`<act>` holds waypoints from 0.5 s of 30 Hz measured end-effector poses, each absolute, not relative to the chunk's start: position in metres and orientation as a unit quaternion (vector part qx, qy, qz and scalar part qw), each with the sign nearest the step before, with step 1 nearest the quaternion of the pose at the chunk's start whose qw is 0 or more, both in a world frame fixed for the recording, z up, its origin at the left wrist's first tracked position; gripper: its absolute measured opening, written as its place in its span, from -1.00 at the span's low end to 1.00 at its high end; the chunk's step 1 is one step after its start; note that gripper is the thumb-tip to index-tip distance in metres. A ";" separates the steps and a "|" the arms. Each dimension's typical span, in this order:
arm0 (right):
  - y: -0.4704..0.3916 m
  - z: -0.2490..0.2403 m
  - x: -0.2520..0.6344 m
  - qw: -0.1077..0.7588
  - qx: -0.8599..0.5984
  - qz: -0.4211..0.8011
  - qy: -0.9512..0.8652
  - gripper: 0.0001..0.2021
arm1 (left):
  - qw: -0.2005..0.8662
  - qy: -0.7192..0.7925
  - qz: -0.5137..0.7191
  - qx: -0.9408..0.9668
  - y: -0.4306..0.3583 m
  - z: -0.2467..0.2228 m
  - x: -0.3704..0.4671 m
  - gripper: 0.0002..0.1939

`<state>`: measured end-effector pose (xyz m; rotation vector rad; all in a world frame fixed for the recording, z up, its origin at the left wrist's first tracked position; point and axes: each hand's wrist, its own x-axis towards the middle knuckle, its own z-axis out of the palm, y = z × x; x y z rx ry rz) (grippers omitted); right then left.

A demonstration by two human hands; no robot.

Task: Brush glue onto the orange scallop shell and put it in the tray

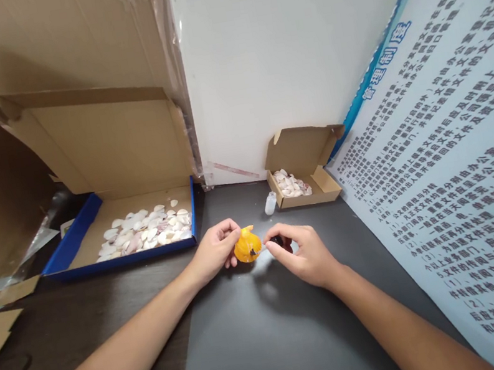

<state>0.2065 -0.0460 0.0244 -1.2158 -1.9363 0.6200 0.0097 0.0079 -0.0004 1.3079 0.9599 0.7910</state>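
1. Head view, left hand [219,247]: fingers closed on the left side of a small yellow pumpkin-like object [247,248]; no slack visible. Object sits at the middle of the workspace, between the two hands, just above or on the dark mat [257,360]; contact underneath can't be told. It has a dark mark on its near right face.

2. Head view, right hand [303,250]: thumb and forefinger drawn together in a pinch, small dark piece [277,240] caught in the fingers. A thin pale tip seems to point at the object's right side; whether it touches is too small to tell.

3. Head view, around: small whitish bottle [270,204] standing beyond the hands, near the small carton [329,189] with shells [292,184]. Left of it, the blue-edged box [122,261], lid up, with a spread of white shells [145,228].

4. Handling, my judgement: keep the left grip light but steady and its fingertips clear of the right face; turn the object rather than twist the right wrist. Short, controlled strokes of the fingers should suit so small a surface. Watch the right sleeve-free forearm: the bottle looks easy to knock if the hand swings away wide.
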 end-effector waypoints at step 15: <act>-0.045 0.022 0.205 0.391 -0.462 0.251 -0.755 -0.85 | 0.615 0.422 0.342 0.571 0.009 -0.001 0.010 -0.64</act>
